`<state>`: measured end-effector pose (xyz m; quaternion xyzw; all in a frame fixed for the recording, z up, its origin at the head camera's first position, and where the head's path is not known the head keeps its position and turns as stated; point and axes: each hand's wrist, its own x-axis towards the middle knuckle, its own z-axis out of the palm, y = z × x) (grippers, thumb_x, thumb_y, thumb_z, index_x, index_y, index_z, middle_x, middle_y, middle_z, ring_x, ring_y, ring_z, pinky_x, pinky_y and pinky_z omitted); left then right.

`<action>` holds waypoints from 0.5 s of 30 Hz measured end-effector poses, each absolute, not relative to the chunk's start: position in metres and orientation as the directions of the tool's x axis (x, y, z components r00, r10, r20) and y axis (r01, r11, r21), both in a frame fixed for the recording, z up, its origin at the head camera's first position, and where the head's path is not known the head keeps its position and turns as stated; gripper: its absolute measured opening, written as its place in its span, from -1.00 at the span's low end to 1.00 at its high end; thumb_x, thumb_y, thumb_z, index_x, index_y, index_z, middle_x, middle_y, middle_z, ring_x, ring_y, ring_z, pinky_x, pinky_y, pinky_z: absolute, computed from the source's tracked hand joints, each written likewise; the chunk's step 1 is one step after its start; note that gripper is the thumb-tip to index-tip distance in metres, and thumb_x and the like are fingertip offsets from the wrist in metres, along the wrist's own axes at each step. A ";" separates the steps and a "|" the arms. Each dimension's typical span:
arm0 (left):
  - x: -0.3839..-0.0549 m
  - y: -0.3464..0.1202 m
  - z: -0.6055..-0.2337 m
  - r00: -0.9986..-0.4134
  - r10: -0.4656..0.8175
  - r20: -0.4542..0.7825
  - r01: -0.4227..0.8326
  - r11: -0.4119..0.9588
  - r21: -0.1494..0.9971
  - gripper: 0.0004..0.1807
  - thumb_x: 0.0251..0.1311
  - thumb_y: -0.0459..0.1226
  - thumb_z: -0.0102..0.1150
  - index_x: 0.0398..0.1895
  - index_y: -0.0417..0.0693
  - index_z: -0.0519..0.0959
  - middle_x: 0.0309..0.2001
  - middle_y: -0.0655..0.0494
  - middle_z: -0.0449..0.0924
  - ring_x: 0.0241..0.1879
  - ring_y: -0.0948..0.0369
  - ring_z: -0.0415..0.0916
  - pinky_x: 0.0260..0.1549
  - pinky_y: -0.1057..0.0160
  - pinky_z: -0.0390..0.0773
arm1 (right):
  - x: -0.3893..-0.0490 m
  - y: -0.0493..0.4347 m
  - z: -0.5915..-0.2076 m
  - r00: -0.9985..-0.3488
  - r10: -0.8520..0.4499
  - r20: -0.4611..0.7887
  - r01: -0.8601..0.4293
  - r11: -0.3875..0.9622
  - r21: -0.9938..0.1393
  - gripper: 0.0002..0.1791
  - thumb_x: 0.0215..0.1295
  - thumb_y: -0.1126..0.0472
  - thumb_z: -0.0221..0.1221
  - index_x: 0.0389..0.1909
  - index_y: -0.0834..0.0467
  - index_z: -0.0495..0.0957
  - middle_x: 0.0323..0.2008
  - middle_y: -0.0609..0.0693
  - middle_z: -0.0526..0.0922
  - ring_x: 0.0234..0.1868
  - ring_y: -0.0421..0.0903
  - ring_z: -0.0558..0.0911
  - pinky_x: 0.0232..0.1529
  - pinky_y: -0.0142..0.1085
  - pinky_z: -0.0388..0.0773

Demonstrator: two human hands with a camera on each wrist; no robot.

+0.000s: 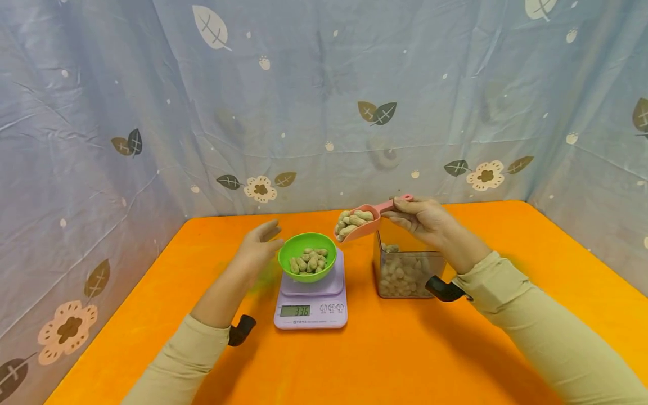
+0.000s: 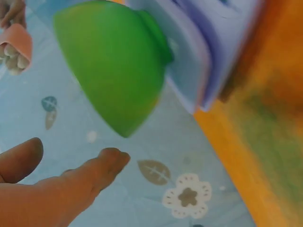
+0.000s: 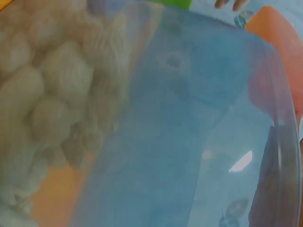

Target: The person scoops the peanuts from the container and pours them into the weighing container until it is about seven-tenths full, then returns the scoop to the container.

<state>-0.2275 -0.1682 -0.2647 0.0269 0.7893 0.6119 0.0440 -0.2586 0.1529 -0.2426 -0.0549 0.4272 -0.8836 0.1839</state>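
My right hand [image 1: 422, 219] pinches the handle of a pink scoop [image 1: 365, 228] loaded with peanuts [image 1: 349, 221]. The scoop is held in the air between a green bowl [image 1: 306, 241] and a clear plastic bin [image 1: 412, 253]. Several peanuts [image 1: 310, 261] lie in the bowl, which stands on a lilac kitchen scale [image 1: 313, 301]. Left of the bowl, my left hand [image 1: 257, 247] has its fingers extended and holds nothing; the left wrist view shows a gap between the fingertips [image 2: 113, 158] and the bowl. More peanuts fill the lower part of the bin.
The scale's display [image 1: 295, 310] faces me and seems to read 336. Everything stands on an orange tabletop [image 1: 374, 360]. A pale blue patterned curtain [image 1: 314, 112] hangs behind the table and along both sides.
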 end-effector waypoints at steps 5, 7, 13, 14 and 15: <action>-0.230 -0.174 -0.277 -0.993 0.084 -0.079 -0.050 0.302 0.952 -0.37 0.41 -0.48 -0.13 0.48 -0.40 -0.05 0.45 -0.36 -0.01 0.43 -0.18 -0.02 0.37 -0.11 0.16 | -0.259 0.132 -0.245 -0.937 -0.342 -0.076 0.239 -0.465 -0.852 -0.79 0.50 0.42 -0.15 -0.23 0.38 0.46 -0.43 0.19 0.68 -0.38 -0.10 0.73 -0.31 -0.44 0.67; -0.231 -0.174 -0.281 -0.989 0.098 -0.108 -0.074 0.301 0.951 -0.36 0.40 -0.49 -0.15 0.48 -0.44 -0.08 0.45 -0.40 -0.04 0.42 -0.22 -0.02 0.35 -0.13 0.20 | -0.260 0.123 -0.246 -0.942 -0.326 -0.084 0.223 -0.415 -0.882 -0.84 0.50 0.41 -0.15 -0.17 0.38 0.40 -0.44 0.16 0.68 -0.39 -0.13 0.72 -0.30 -0.46 0.67; -0.233 -0.173 -0.294 -0.977 0.148 -0.154 -0.115 0.243 0.963 -0.36 0.38 -0.56 -0.20 0.45 -0.53 -0.14 0.40 -0.53 -0.05 0.32 -0.29 0.15 0.30 -0.12 0.28 | -0.264 0.099 -0.251 -0.952 -0.297 -0.071 0.148 -0.245 -0.958 -0.84 0.50 0.40 -0.12 -0.06 0.44 0.34 -0.43 0.08 0.67 -0.40 -0.19 0.71 -0.30 -0.50 0.65; -0.233 -0.174 -0.296 -0.975 0.154 -0.158 -0.120 0.231 0.965 -0.37 0.37 -0.57 -0.21 0.44 -0.55 -0.14 0.38 -0.54 -0.02 0.29 -0.30 0.20 0.28 -0.11 0.31 | -0.264 0.095 -0.252 -0.955 -0.289 -0.067 0.131 -0.208 -0.969 -0.83 0.50 0.39 -0.10 -0.05 0.45 0.34 -0.42 0.07 0.66 -0.40 -0.20 0.71 -0.29 -0.49 0.65; -0.233 -0.174 -0.299 -0.974 0.162 -0.160 -0.122 0.221 0.968 -0.37 0.37 -0.58 -0.22 0.43 -0.57 -0.14 0.36 -0.56 0.00 0.26 -0.31 0.23 0.27 -0.11 0.33 | -0.264 0.092 -0.252 -0.958 -0.279 -0.062 0.115 -0.176 -0.978 -0.82 0.50 0.39 -0.08 -0.05 0.45 0.34 -0.42 0.06 0.66 -0.39 -0.21 0.71 -0.29 -0.49 0.66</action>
